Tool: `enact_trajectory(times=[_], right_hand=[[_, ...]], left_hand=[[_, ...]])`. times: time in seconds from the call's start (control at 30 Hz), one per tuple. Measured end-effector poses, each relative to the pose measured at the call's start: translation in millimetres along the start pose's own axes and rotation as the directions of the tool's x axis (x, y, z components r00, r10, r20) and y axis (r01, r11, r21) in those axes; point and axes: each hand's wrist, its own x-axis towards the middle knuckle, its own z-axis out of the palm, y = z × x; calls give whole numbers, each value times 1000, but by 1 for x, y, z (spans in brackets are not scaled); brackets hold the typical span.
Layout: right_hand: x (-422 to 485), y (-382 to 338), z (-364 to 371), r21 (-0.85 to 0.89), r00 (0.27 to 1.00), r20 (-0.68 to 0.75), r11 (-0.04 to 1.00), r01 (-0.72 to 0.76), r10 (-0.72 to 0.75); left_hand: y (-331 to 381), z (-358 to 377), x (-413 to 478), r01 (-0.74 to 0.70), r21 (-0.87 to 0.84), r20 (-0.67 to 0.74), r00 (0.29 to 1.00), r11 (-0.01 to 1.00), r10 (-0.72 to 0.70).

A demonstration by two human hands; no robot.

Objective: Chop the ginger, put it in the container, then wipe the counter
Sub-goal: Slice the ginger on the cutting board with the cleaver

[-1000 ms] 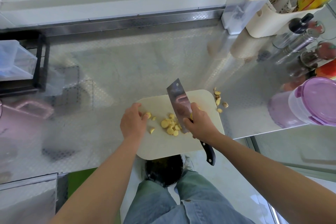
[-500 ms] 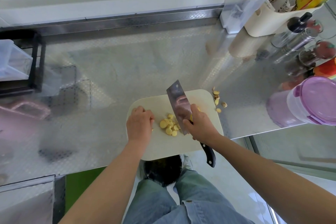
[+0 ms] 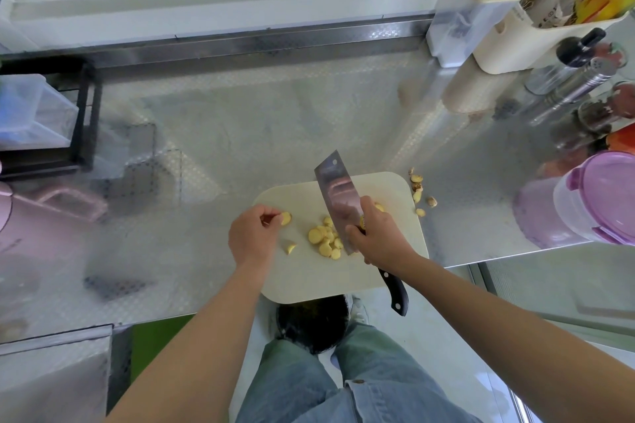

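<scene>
- In the head view, the ginger pile (image 3: 324, 239) lay as pale yellow rounds near the middle of the cutting board (image 3: 343, 282), which overhung the near edge of the steel bench (image 3: 275, 113).
- The right hand (image 3: 378, 239) gripped the cleaver (image 3: 335, 189) high up, where blade meets handle. Its fingers were clenched round that spot and the black handle end stuck out behind the wrist. The blade stood nearly on edge, just beside the pile on its right.
- The left hand (image 3: 252, 237) was at the board's left side. Its fingers were curled, with their tips on a loose slice (image 3: 285, 217), apparently pinching it. A second small piece (image 3: 290, 248) lay apart, between that hand and the pile.
- A few ginger scraps (image 3: 417, 194) lay off the board on the bench, just past its far right corner.
- A purple-lidded tub (image 3: 598, 203) stood well to the right with its lid on. Whether it was the container meant, I could not tell.
- Handling, as a judgement: the slices looked light, firm and probably damp, so they may have clung to steel or skidded under a blade. Strays were best pinched by their rims with the fingertips. The pile was better scooped on the flat of the blade than picked up piece by piece.
</scene>
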Motion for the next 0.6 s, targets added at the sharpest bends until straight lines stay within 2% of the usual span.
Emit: enact_trajectory(times=[0.17,0.37,0.47,0.6], right_hand=[[0,2,2,4,1000,16,1000,-9,9],[4,-1,3,1,1000,18,1000,9,-9],[7,1,4,-13,999,30,1000,-10,10],[7,-2,1,-9,1000,28,1000,5,-4]], left_hand=[[0,1,4,-35,87,7,999,996,35],[-5,3,5,-168,261,26,986,951,167],[-3,0,4,-172,263,21,985,949,173],[1,-2,7,-116,185,13,993,976,116]])
